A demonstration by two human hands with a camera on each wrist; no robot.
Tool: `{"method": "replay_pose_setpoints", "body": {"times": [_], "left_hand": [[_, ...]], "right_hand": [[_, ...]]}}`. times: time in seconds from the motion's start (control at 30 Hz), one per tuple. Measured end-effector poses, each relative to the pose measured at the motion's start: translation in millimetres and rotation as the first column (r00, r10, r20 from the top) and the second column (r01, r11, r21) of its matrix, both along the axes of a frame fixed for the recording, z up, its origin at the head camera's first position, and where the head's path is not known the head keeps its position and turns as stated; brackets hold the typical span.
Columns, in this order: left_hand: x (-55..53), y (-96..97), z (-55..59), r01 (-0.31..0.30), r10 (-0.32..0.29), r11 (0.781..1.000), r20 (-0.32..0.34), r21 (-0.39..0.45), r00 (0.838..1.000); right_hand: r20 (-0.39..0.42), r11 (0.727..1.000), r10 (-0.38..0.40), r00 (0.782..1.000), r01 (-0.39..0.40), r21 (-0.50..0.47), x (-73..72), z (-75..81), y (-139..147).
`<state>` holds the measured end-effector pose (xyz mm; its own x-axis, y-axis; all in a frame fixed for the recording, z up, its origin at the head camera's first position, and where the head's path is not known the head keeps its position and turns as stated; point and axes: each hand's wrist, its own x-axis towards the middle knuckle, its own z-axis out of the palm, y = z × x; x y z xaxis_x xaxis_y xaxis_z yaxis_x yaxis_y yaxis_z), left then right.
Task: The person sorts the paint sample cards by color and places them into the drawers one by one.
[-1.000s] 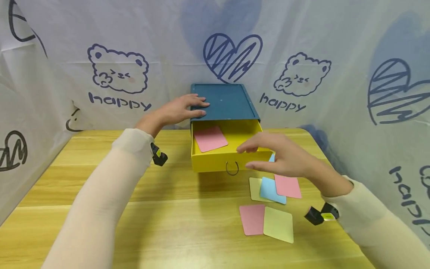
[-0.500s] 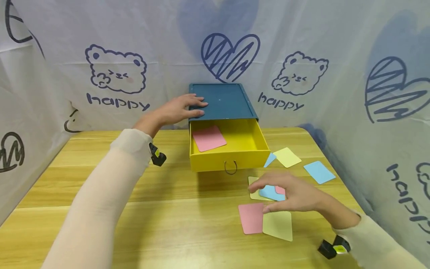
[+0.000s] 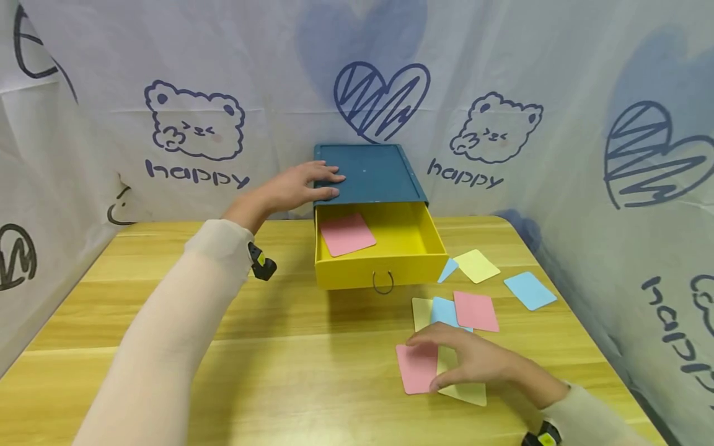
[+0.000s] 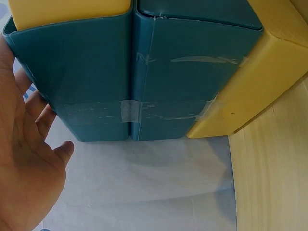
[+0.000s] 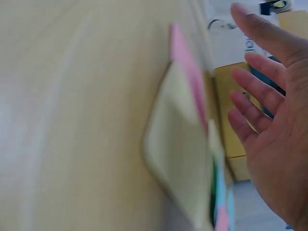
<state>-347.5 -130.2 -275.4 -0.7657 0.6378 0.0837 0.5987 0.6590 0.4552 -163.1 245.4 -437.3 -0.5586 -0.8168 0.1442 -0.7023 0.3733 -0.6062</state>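
My left hand rests on the left edge of a blue drawer box, fingers straight across its top. The box's yellow drawer stands pulled out, with a pink card lying inside at the left. My right hand, holding nothing, is over two cards near the front: a pink card and a pale yellow card. Its thumb and fingers are spread apart, the fingertips above the pink card. In the right wrist view the yellow card is blurred, left of the hand.
Behind the front pair lie an overlapping yellow card, blue card and pink card. Farther right are another yellow card and blue card. One blue card is partly hidden by the drawer. White curtains hang behind the table.
My right hand has moved from beside the drawer front down toward the table's front, over the pink and yellow cards. My left hand has stayed on the box.
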Motion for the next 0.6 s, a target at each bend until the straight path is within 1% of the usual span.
{"method": "replay_pose_setpoints", "body": {"times": [0.1,0.17,0.27,0.37,0.47,0.6], "left_hand": [[0.6,-1.3,-1.0,0.001,-0.001,1.0,0.006,0.009,1.0],[0.7,-2.0,-1.4,0.002,-0.002,1.0,0.007,0.015,1.0],[0.5,-2.6,-1.8,0.002,-0.002,1.0,0.007,0.018,1.0],[0.3,-3.0,-2.1,0.003,-0.003,1.0,0.012,0.02,1.0],[0.0,-2.8,-2.5,0.002,-0.003,1.0,0.017,0.023,1.0],[-1.9,-2.2,-3.5,0.006,-0.006,1.0,0.013,0.027,1.0]], "right_hand": [[-0.041,1.0,0.005,0.999,-0.004,0.025,-1.3,-11.4,-1.5],[-0.09,0.998,0.023,0.996,-0.018,0.052,-2.7,-16.9,-4.2],[-0.159,0.993,0.043,0.986,-0.025,0.113,-3.2,-22.1,-9.3],[-0.207,0.985,0.046,0.977,-0.01,0.17,-2.2,-24.5,-12.6],[-0.217,0.981,0.029,0.976,0.014,0.192,-0.8,-24.9,-13.7],[-0.219,0.984,0.026,0.975,0.014,0.176,-1.1,-25.5,-13.7]]}}
